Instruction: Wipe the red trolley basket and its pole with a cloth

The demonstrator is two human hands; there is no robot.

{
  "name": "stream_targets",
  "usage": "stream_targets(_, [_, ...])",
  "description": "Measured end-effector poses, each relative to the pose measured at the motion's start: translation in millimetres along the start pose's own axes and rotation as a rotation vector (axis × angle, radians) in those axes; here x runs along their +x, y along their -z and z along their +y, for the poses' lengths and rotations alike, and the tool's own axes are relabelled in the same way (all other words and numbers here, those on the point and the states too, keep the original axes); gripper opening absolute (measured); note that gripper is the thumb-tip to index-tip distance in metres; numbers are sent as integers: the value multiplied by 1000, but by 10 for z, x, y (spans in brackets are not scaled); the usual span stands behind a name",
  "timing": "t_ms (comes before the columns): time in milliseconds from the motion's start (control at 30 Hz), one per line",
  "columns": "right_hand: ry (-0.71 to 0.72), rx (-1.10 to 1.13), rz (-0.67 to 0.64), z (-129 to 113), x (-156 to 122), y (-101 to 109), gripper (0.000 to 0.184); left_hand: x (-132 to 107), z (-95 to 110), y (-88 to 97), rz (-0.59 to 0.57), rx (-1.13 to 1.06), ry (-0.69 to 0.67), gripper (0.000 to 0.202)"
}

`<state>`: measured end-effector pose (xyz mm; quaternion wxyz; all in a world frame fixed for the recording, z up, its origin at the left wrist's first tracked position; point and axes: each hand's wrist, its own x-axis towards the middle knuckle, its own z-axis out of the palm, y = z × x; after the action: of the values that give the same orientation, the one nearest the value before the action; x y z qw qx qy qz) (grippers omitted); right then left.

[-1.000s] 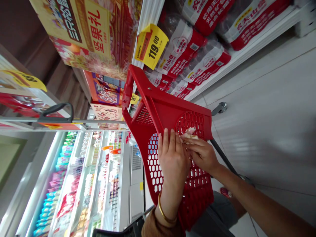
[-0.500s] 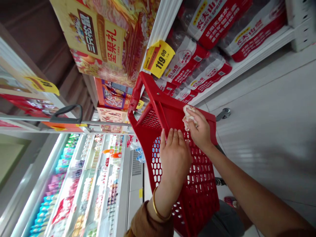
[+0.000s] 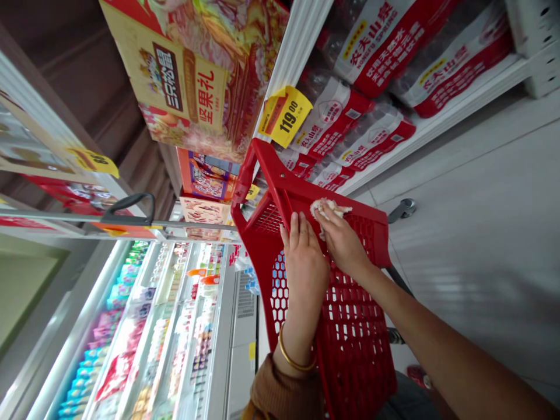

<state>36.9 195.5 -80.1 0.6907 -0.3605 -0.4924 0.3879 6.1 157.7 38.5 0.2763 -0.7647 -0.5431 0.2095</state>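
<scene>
A red plastic shopping cart [image 3: 350, 350] with perforated walls stands in front of me, tilted in the picture. My left hand [image 3: 306, 268], with a gold bangle at the wrist, lies on the cart's top rim. Its fingers are stretched out over the red plastic; the thumb is hidden. To the right, my right hand [image 3: 343, 242] presses a crumpled whitish cloth [image 3: 330, 208] against the smooth panel near the cart's handle end. Its fingers are closed on the cloth, part of which sticks out past the fingertips.
Shrink-wrapped water bottles [image 3: 371, 131] fill the low shelf beside the cart. Above them are a nut gift box [image 3: 188, 87] and a yellow price tag [image 3: 286, 115]. A lit refrigerated display [image 3: 161, 332] stands to the left. A caster [image 3: 406, 207] shows against the tiled floor [image 3: 472, 251].
My right hand and the cloth have slid left across the cart panel, closer to my left hand. My left hand stays on the rim. The whole view has shifted slightly.
</scene>
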Motion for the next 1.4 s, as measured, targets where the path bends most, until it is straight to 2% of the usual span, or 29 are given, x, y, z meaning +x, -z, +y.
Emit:
stream_targets(200, [34,3,-98,-97,-64,75,56,13,-15,-29,-9,-38,21,50])
stream_targets(333, [47,13,-129,-165,-132,166,55,3,-35,-51,22,-89,18,47])
stream_targets(467, [37,38,-132,-243,-173,271,45,-34,-71,-79,74,-151,-4,44])
stream_targets(533, [-5,86,-81,-270,-139,296,39,-62,-82,-90,118,-177,0,47])
stream_targets(600, [-34,132,36,-275,-55,284,36,-93,-80,-97,154,-200,17,53])
stream_targets(700, [-5,136,188,-231,127,190,38,-136,-51,-102,158,-209,25,64])
stream_targets(800, [98,145,89,-149,271,46,44,-161,-8,-107,156,-198,23,72])
stream_targets(933, [198,198,-51,-83,299,-70,45,-166,20,-127,185,-221,44,79])
stream_targets(1133, [233,227,-142,-129,195,7,43,-155,9,-123,164,-282,62,79])
stream_targets(1400, [221,117,-191,-186,-24,102,48,-172,-73,-91,149,-448,52,74])
